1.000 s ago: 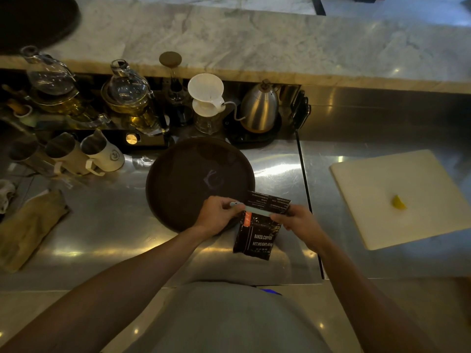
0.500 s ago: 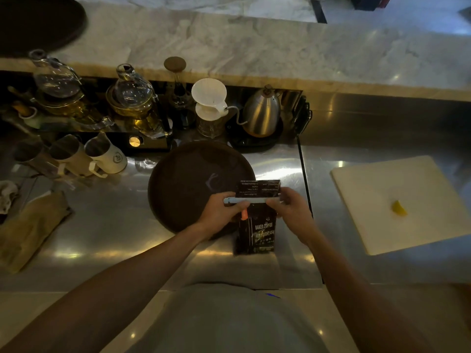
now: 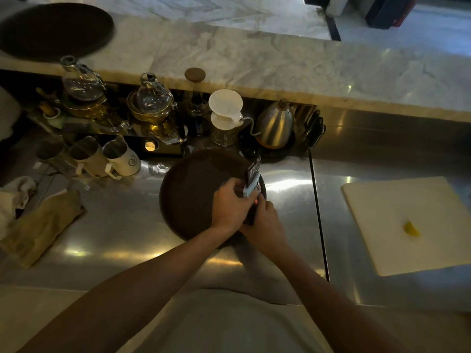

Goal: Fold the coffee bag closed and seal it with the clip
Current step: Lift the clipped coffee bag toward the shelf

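A small black coffee bag (image 3: 252, 169) is held edge-on above the right rim of a round dark tray (image 3: 193, 194). A pale blue clip (image 3: 251, 186) sits across the bag just below its top flap. My left hand (image 3: 233, 205) wraps the bag and clip from the left. My right hand (image 3: 266, 221) grips the lower part of the bag from the right and below. Most of the bag's body is hidden between my two hands.
A white cutting board (image 3: 407, 222) with a yellow lemon wedge (image 3: 411, 229) lies to the right. Behind the tray stand a steel kettle (image 3: 275, 126), a white dripper (image 3: 225, 108), glass pots (image 3: 153, 100) and several pitchers (image 3: 122, 159). A folded cloth (image 3: 40, 225) lies at the left.
The bag has turned from facing me to edge-on and moved up and back over the tray's rim. My hands have come close together, the right one now below the left.
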